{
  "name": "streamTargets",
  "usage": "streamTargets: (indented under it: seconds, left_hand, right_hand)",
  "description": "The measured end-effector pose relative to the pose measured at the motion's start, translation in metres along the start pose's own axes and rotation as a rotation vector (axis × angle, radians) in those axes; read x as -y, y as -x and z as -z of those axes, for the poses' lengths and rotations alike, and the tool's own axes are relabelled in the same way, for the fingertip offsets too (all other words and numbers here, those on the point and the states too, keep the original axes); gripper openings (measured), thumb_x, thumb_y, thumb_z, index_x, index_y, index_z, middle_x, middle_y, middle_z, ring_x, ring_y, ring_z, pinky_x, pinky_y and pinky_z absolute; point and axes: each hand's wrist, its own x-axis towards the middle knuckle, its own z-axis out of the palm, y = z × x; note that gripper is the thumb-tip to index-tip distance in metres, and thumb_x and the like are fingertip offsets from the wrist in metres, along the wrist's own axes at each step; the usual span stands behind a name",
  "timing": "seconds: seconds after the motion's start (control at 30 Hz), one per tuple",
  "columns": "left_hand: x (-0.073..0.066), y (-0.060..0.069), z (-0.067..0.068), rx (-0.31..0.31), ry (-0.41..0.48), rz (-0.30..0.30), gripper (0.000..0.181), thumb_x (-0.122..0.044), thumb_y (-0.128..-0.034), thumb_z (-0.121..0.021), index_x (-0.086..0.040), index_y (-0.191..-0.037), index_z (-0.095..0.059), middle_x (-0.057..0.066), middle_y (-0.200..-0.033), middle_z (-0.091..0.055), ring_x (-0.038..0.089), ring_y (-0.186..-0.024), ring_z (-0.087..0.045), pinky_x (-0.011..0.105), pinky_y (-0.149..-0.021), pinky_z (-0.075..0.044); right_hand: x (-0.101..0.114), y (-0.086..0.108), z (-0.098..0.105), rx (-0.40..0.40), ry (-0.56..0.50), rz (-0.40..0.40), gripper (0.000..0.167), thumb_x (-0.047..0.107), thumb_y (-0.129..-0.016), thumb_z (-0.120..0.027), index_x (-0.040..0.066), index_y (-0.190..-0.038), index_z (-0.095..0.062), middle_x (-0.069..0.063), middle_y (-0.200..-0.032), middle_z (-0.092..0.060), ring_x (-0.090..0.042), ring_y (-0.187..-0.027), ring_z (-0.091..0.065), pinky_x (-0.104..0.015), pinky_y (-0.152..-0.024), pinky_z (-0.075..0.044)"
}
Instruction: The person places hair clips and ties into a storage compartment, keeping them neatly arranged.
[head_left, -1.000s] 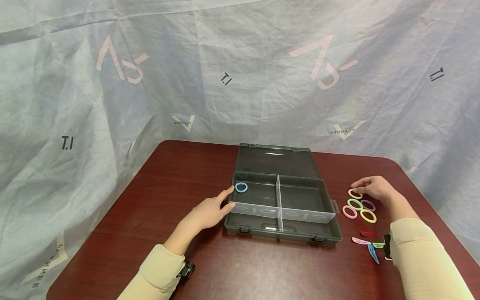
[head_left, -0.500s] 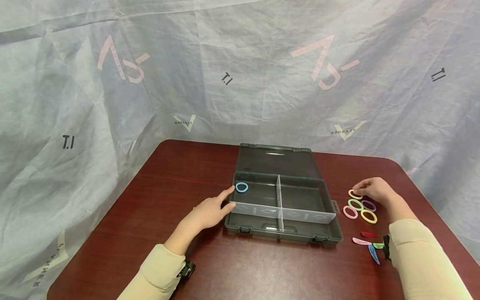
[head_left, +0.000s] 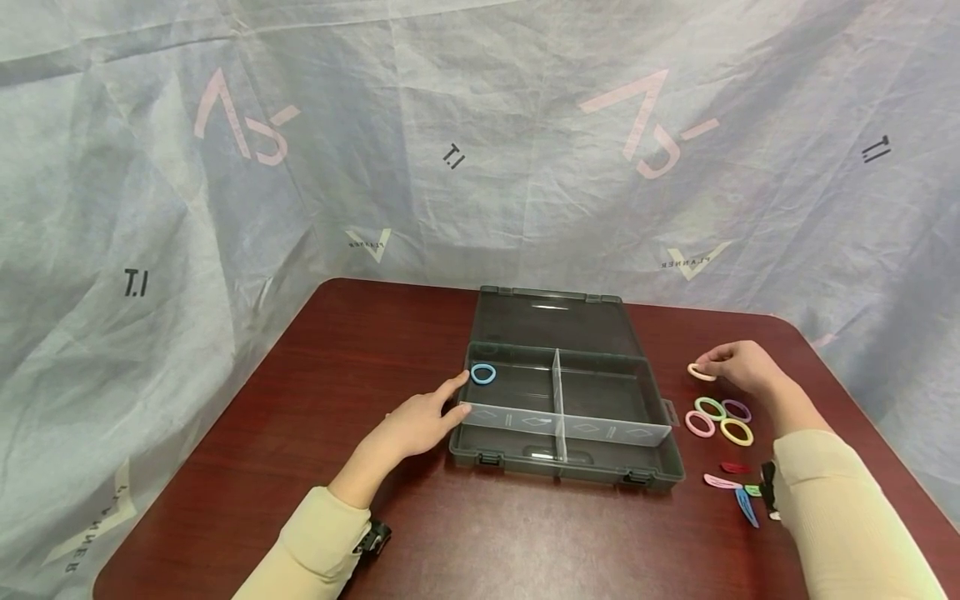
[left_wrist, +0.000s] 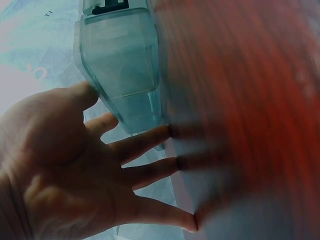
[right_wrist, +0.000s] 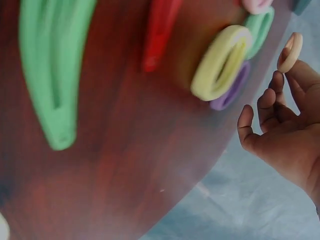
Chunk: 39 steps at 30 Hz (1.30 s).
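A grey clear box (head_left: 517, 462) with dividers lies with its lid folded back, a blue ring (head_left: 483, 374) in its back left compartment. My left hand (head_left: 416, 423) touches the box's left side with thumb and fingertips; in the left wrist view the hand (left_wrist: 90, 165) has spread fingers, some resting on the table. Right of the box, my right hand (head_left: 742, 367) pinches a cream ring (head_left: 701, 372) over the table; the right wrist view shows the ring (right_wrist: 296, 50) at the fingertips of the hand (right_wrist: 290, 130). Below it lie green (head_left: 709, 408), purple (head_left: 738, 410), pink (head_left: 699, 424) and yellow rings (head_left: 737, 432).
Nearer the table's front right are several hair clips: red (head_left: 736, 468), pink (head_left: 722, 482), blue (head_left: 747, 507) and green (head_left: 752, 491), partly beside the right wrist. The dark red table (head_left: 337, 350) has a printed grey cloth (head_left: 480, 167) behind it.
My right hand has picked up the cream ring and moved it slightly back and left, away from the other rings. The left hand has stayed at the box.
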Motion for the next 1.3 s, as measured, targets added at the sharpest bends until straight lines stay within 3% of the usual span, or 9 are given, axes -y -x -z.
streamTargets:
  seconds: [0.2, 0.43, 0.8, 1.0, 1.3]
  left_hand:
    - [-0.001, 0.001, 0.0, -0.009, 0.004, -0.009, 0.063, -0.045, -0.1064, -0.049, -0.026, -0.162, -0.028, 0.012, -0.112, -0.071, 0.031, -0.1, -0.069, 0.055, -0.092, -0.051]
    - [-0.002, 0.001, -0.001, -0.008, -0.007, -0.006, 0.062, -0.045, -0.1069, -0.048, -0.026, -0.162, -0.027, 0.013, -0.113, -0.071, 0.034, -0.103, -0.068, 0.055, -0.094, -0.049]
    - [-0.003, 0.002, 0.001, -0.005, 0.002, 0.007, 0.062, -0.046, -0.1066, -0.048, -0.028, -0.162, -0.027, 0.013, -0.122, -0.069, 0.036, -0.111, -0.066, 0.062, -0.097, -0.046]
    - [-0.003, 0.002, 0.0, 0.0, -0.005, 0.02, 0.062, -0.048, -0.1064, -0.047, -0.031, -0.162, -0.026, 0.014, -0.125, -0.068, 0.037, -0.115, -0.064, 0.065, -0.098, -0.044]
    - [-0.002, 0.001, 0.001, -0.002, 0.0, 0.005, 0.062, -0.047, -0.1066, -0.048, -0.028, -0.162, -0.027, 0.012, -0.116, -0.071, 0.036, -0.109, -0.066, 0.062, -0.096, -0.047]
  right_hand:
    - [0.03, -0.005, 0.003, -0.005, 0.01, 0.038, 0.036, 0.035, -0.099, -0.068, 0.001, -0.104, -0.077, -0.009, -0.097, -0.073, -0.028, -0.094, -0.061, -0.038, -0.076, -0.048]
    - [0.063, -0.014, 0.002, -0.002, -0.031, 0.045, 0.038, 0.038, -0.098, -0.068, 0.002, -0.108, -0.076, -0.013, -0.102, -0.074, -0.031, -0.1, -0.059, -0.04, -0.081, -0.046]
    - [0.098, -0.03, -0.004, 0.018, -0.079, 0.09, 0.034, 0.034, -0.099, -0.069, 0.004, -0.111, -0.075, -0.011, -0.109, -0.072, -0.031, -0.109, -0.058, -0.048, -0.09, -0.045]
    - [0.115, -0.036, -0.011, 0.009, -0.088, 0.121, 0.033, 0.033, -0.098, -0.069, 0.003, -0.11, -0.076, -0.01, -0.105, -0.073, -0.029, -0.103, -0.06, -0.045, -0.086, -0.047]
    - [0.141, -0.047, -0.018, 0.03, -0.116, 0.15, 0.03, 0.031, -0.098, -0.07, 0.003, -0.108, -0.076, -0.009, -0.103, -0.073, -0.032, -0.1, -0.061, -0.039, -0.082, -0.048]
